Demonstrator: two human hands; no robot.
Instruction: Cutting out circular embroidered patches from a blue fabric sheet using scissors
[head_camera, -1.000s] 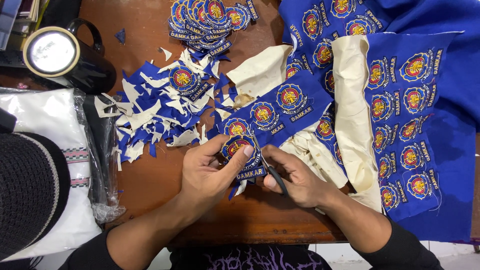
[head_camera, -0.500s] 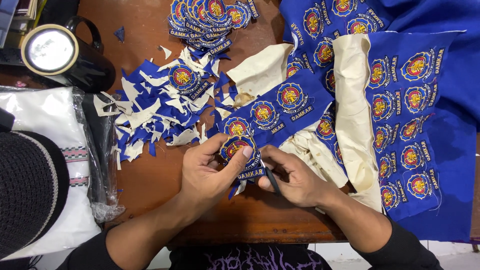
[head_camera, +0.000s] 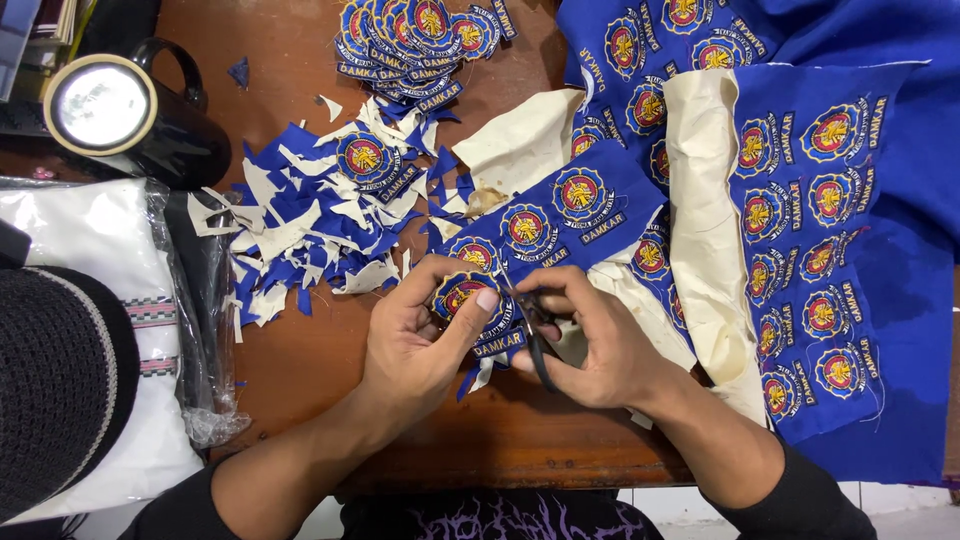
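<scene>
left hand (head_camera: 415, 345) pinching patch (head_camera: 462, 296), right hand (head_camera: 590, 340) gripping scissors (head_camera: 535, 335)

The left hand (head_camera: 415, 345) covers most of the patch (head_camera: 462, 292) it pinches, and its thumb hides the patch's right edge. The scissors (head_camera: 535, 340) show only as dark blades and a handle between the fingers of the right hand (head_camera: 600, 345); their tips cannot be made out. The blue cloth (head_camera: 880, 290) runs off the right and far edges. The black hat (head_camera: 55, 390) is cut by the left edge. Fabric scraps (head_camera: 290, 240) partly bury one cut patch.
</scene>
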